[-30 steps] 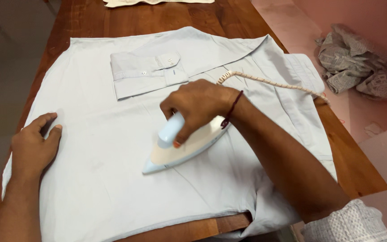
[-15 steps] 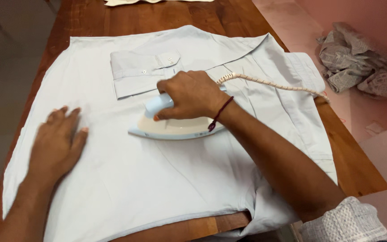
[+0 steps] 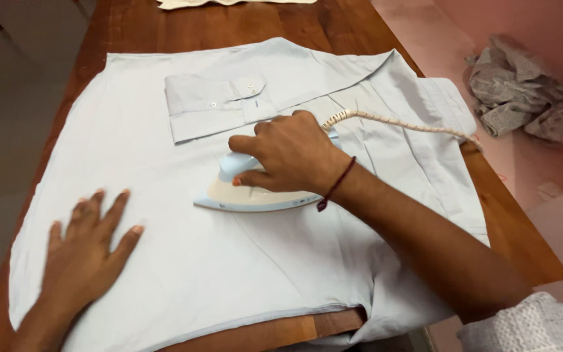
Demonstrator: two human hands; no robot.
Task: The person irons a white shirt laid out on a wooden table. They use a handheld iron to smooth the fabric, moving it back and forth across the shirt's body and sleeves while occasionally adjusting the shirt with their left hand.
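Head view shows me the brown wooden table (image 3: 164, 29) bearing 1 pale blue cotton shirt (image 3: 184, 261). My right hand (image 3: 288, 153) is wrapped tight around the white-and-blue electric iron (image 3: 255, 195) mid-shirt; my left hand (image 3: 89, 251) lies flat, fingers spread. I'd keep the cloth taut and glide evenly.

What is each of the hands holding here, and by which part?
The right hand grips the pale blue iron by its top handle. The left hand holds nothing; it lies flat on the light blue shirt.
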